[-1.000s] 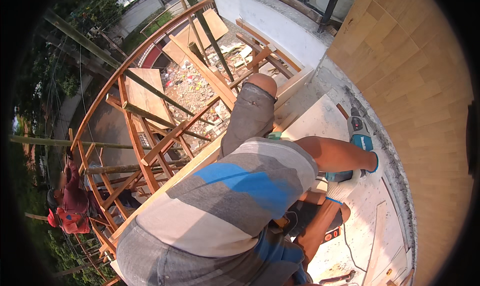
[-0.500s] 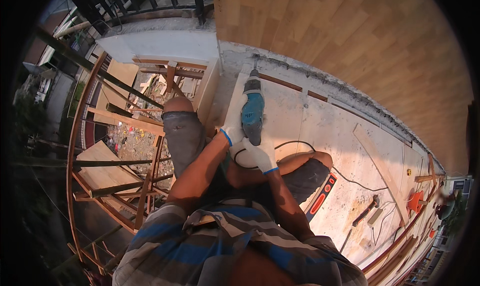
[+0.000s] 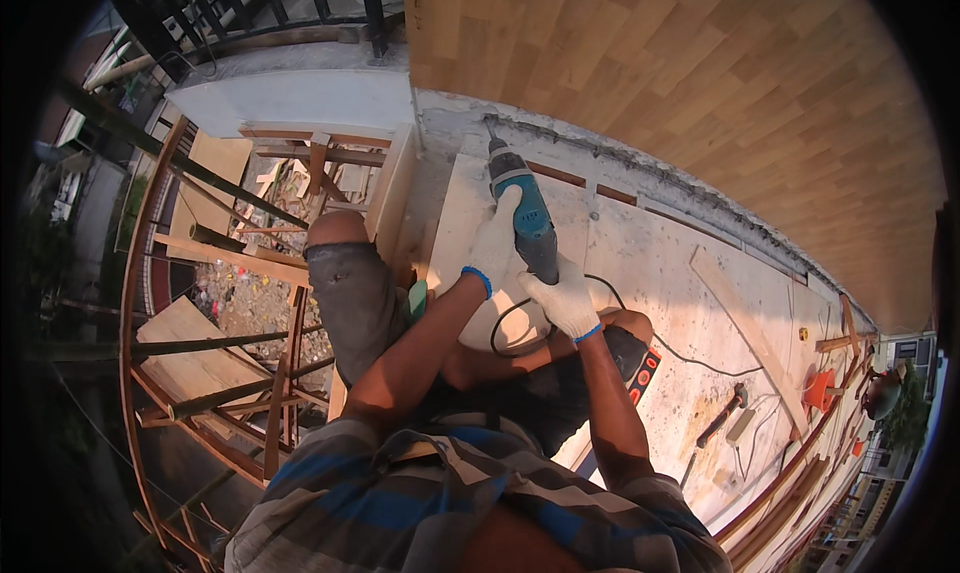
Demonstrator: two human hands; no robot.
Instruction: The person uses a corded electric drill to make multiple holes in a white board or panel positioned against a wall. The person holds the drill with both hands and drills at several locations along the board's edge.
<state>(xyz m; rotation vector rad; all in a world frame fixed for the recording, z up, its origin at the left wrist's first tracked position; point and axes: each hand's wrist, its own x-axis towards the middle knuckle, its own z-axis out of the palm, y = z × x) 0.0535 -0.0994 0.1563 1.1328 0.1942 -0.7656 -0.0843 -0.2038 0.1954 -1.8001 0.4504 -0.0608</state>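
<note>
A teal and black power drill (image 3: 534, 219) points away from me, its bit against or just over the rough concrete edge (image 3: 462, 120) below the wood-patterned wall or floor panel. My left hand (image 3: 496, 235), in a white glove with a blue cuff, grips the drill's body from the left, thumb on top. My right hand (image 3: 567, 301), gloved the same way, is wrapped around the rear handle end. A black cord (image 3: 690, 359) loops from the drill across the pale board (image 3: 640, 243) to the right. Whether the bit touches the concrete I cannot tell.
Right of my knee lie a red-and-black spirit level (image 3: 645, 375), a hammer (image 3: 722, 417) and a long wooden strip (image 3: 745, 333). An orange bucket (image 3: 818, 390) stands farther right. On the left, bamboo poles and timber framing (image 3: 235, 253) edge a drop with rubble below.
The drill has tilted, its rear end swinging to the right with my right hand. My left thumb now lies over the drill's body. The whole view has shifted slightly.
</note>
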